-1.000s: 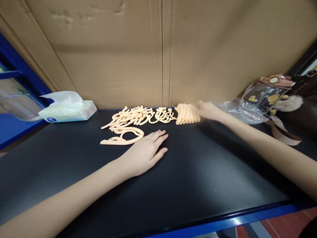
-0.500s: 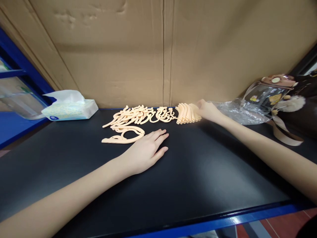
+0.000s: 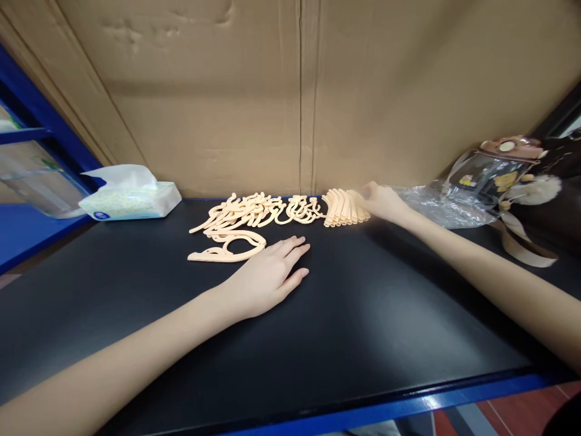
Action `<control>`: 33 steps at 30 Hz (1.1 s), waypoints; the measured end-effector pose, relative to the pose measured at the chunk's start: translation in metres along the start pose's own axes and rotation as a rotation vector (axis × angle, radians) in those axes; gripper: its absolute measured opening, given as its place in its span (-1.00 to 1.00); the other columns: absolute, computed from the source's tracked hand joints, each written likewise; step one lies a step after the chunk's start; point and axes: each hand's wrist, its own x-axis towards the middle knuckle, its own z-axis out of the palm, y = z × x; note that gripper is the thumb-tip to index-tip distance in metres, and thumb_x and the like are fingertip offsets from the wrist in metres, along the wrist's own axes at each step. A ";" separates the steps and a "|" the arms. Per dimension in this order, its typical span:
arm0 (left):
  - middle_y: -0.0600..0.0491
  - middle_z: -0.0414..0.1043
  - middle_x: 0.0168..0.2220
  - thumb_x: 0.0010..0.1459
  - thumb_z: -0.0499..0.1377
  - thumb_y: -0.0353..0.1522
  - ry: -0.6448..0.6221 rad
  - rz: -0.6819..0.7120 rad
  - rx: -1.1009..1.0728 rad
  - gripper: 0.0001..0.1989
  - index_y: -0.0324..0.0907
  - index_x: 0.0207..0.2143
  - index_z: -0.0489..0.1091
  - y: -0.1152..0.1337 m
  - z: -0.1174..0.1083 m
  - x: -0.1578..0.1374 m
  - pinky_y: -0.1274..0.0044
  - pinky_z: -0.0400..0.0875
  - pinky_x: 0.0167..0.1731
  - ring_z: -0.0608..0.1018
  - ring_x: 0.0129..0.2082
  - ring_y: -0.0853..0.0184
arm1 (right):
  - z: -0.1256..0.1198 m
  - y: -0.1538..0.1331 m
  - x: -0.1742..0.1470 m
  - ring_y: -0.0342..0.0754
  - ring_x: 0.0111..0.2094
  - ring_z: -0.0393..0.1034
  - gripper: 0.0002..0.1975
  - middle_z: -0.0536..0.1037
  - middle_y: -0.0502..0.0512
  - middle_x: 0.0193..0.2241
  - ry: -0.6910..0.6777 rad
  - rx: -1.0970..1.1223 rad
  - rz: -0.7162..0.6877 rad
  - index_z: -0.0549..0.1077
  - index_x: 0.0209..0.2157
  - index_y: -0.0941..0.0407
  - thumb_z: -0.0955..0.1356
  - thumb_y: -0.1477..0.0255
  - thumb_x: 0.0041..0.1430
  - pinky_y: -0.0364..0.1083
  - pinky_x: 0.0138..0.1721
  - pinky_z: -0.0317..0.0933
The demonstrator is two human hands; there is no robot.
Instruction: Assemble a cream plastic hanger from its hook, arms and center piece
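My left hand (image 3: 272, 272) lies flat on the black table with its fingers stretched out and nothing in them. Its back edge is beside a folded peach plastic hanger (image 3: 227, 249). My right hand (image 3: 384, 201) reaches to the right end of a neat row of curved peach plastic hanger arms (image 3: 342, 208). Its fingers are bent together at the last pieces, and what they grip is blurred and partly hidden. Several small peach hooks (image 3: 303, 209) lie left of that row. Further left is a loose pile of peach hanger parts (image 3: 245, 209).
A tissue box (image 3: 131, 200) stands at the back left. Right of my right hand lie a crumpled clear plastic bag (image 3: 436, 203), a clear bottle with a brown lid (image 3: 494, 172) and a strap (image 3: 526, 245). A cardboard wall (image 3: 218, 109) closes off the back of the table (image 3: 290, 375).
Almost nothing differs. The whole view has shifted very slightly; both hands and the hanger parts keep their places.
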 end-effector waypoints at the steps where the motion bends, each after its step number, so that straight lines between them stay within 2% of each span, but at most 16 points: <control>1: -0.09 0.09 0.29 0.36 -0.13 -0.21 -0.004 -0.003 0.006 -0.51 -0.25 0.25 0.14 0.000 0.000 0.000 0.33 0.13 0.22 0.18 0.28 0.17 | -0.001 0.000 0.000 0.21 -0.13 0.44 -0.53 0.56 0.36 -0.18 -0.008 0.005 0.002 0.37 -0.01 0.25 0.31 0.22 0.13 0.06 -0.14 0.28; 3: -0.09 0.08 0.30 0.36 -0.13 -0.21 -0.010 -0.008 0.014 -0.50 -0.25 0.25 0.13 0.000 0.000 0.000 0.34 0.13 0.22 0.18 0.28 0.17 | -0.002 0.000 0.000 0.16 -0.21 0.47 -0.55 0.57 0.33 -0.21 -0.032 0.024 0.014 0.38 -0.03 0.24 0.31 0.23 0.14 0.05 -0.17 0.31; 5: -0.09 0.07 0.30 0.36 -0.13 -0.21 -0.015 -0.009 0.019 -0.50 -0.26 0.25 0.13 0.000 0.000 0.000 0.33 0.13 0.22 0.18 0.28 0.17 | -0.001 0.001 0.001 0.06 -0.40 0.49 -0.56 0.59 0.28 -0.30 -0.063 0.053 0.033 0.38 -0.03 0.25 0.30 0.24 0.15 0.00 -0.28 0.34; 8: -0.09 0.07 0.30 0.37 -0.13 -0.21 -0.018 -0.007 0.022 -0.50 -0.27 0.26 0.12 0.000 0.000 0.000 0.32 0.14 0.22 0.18 0.28 0.17 | 0.000 0.002 0.003 -0.06 -0.60 0.43 -0.54 0.59 0.22 -0.38 -0.099 0.096 0.063 0.34 0.01 0.26 0.30 0.26 0.16 -0.06 -0.46 0.35; 12: -0.09 0.08 0.30 0.37 -0.14 -0.21 -0.009 -0.002 0.021 -0.50 -0.26 0.25 0.12 0.001 0.000 0.000 0.33 0.14 0.21 0.19 0.27 0.17 | 0.000 0.003 0.003 -0.07 -0.62 0.41 -0.48 0.59 0.25 -0.33 -0.109 0.112 0.087 0.33 0.02 0.25 0.34 0.20 0.12 -0.07 -0.52 0.34; 17: -0.09 0.08 0.30 0.37 -0.13 -0.21 -0.009 -0.002 0.020 -0.50 -0.25 0.25 0.13 0.000 0.000 0.000 0.34 0.13 0.22 0.19 0.27 0.17 | -0.002 0.000 0.000 -0.03 -0.60 0.42 -0.45 0.59 0.26 -0.35 -0.097 0.089 0.084 0.36 -0.01 0.25 0.34 0.13 0.11 -0.02 -0.46 0.34; 22: -0.09 0.08 0.30 0.37 -0.13 -0.21 -0.004 0.005 0.020 -0.51 -0.25 0.24 0.13 0.000 0.000 0.000 0.33 0.14 0.21 0.18 0.28 0.17 | -0.003 -0.001 -0.001 -0.05 -0.62 0.40 -0.51 0.59 0.23 -0.40 -0.082 0.092 0.086 0.35 0.01 0.26 0.29 0.19 0.19 -0.05 -0.47 0.32; 27: -0.09 0.07 0.30 0.37 -0.13 -0.22 -0.013 0.005 0.023 -0.51 -0.26 0.25 0.12 -0.001 0.000 0.000 0.33 0.13 0.22 0.17 0.28 0.16 | -0.003 0.001 0.000 -0.12 -0.68 0.35 -0.54 0.58 0.19 -0.41 -0.068 0.108 0.079 0.34 0.01 0.26 0.32 0.25 0.16 -0.10 -0.52 0.29; 33: -0.11 0.08 0.29 0.36 -0.11 -0.23 -0.006 0.007 0.009 -0.51 -0.27 0.24 0.13 0.000 0.000 0.000 0.30 0.15 0.21 0.18 0.27 0.14 | -0.004 0.000 -0.002 -0.11 -0.70 0.34 -0.53 0.54 0.12 -0.51 -0.047 0.128 0.070 0.35 -0.01 0.25 0.36 0.26 0.11 -0.10 -0.53 0.27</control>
